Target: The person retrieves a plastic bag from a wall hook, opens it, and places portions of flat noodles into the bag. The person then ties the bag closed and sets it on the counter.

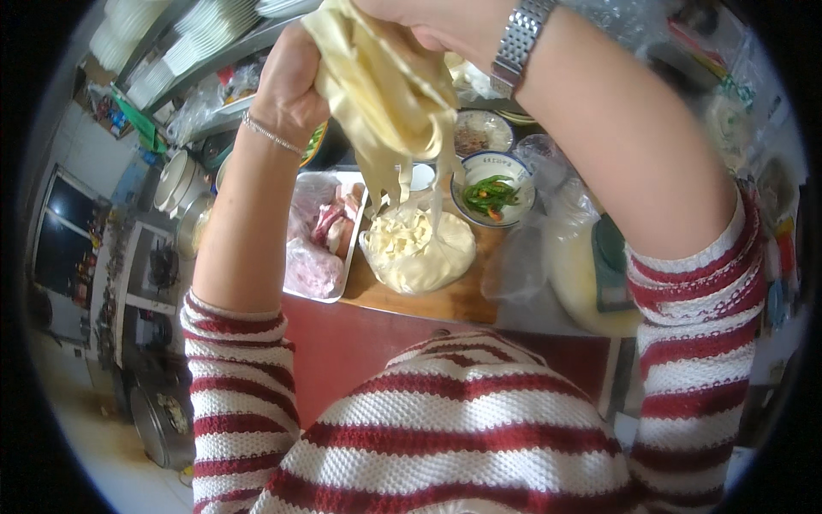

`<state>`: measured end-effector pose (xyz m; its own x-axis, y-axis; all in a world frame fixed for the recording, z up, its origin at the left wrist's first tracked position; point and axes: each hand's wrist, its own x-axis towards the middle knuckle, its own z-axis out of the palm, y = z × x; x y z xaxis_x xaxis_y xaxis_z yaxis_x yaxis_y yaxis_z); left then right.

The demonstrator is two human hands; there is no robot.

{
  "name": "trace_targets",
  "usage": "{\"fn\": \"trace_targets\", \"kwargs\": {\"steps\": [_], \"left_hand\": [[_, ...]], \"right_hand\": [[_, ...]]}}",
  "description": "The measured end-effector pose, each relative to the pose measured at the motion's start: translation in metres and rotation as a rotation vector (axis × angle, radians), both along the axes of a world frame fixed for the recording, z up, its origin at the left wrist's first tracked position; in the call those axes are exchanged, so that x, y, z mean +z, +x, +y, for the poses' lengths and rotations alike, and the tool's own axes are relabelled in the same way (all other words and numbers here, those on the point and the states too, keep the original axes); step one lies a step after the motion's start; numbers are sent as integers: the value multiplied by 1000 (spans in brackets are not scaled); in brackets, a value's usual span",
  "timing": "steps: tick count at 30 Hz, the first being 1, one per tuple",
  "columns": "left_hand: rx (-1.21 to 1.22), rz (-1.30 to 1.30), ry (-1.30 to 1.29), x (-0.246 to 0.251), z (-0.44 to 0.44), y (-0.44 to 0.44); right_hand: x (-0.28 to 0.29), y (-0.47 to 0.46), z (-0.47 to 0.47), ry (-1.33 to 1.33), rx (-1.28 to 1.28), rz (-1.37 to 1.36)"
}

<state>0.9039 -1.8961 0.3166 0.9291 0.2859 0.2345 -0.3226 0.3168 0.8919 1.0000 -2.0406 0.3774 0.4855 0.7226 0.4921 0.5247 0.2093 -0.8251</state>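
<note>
Raised near the top of the view, my left hand [292,74] and my right hand [424,26] grip a bundle of wide, pale flat noodles [385,96]; the right fingers are partly hidden or cut off by the upper edge. Loose ends hang down over a clear plastic bag of more pale noodles [417,250], which rests on a wooden board [443,310]. Behind the bag to the right, a blue-rimmed bowl [528,204] holds cut green peppers [491,194] with some orange bits.
Left of the bag, a white tray [347,273] holds raw meat [334,225] and plastic-wrapped pieces. A plate of brownish bits [478,133] lies behind the bowl. Crumpled clear plastic [520,250] and a dark green object [610,263] are at right. Stacked white dishes [209,35] fill a shelf at upper left.
</note>
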Motion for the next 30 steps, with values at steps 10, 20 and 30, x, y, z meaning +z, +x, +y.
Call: {"fn": "trace_targets", "kwargs": {"steps": [10,20,30], "left_hand": [[-634,-211,-425,-20,-16,32],[-611,-137,-493,-13,-33,54],[-232,-155,155,3,-74,57]], "right_hand": [[-2,51,-32,-177,347,180],[-44,113,-34,-213,373,-6],[-101,89,-95,91,761,740]]}}
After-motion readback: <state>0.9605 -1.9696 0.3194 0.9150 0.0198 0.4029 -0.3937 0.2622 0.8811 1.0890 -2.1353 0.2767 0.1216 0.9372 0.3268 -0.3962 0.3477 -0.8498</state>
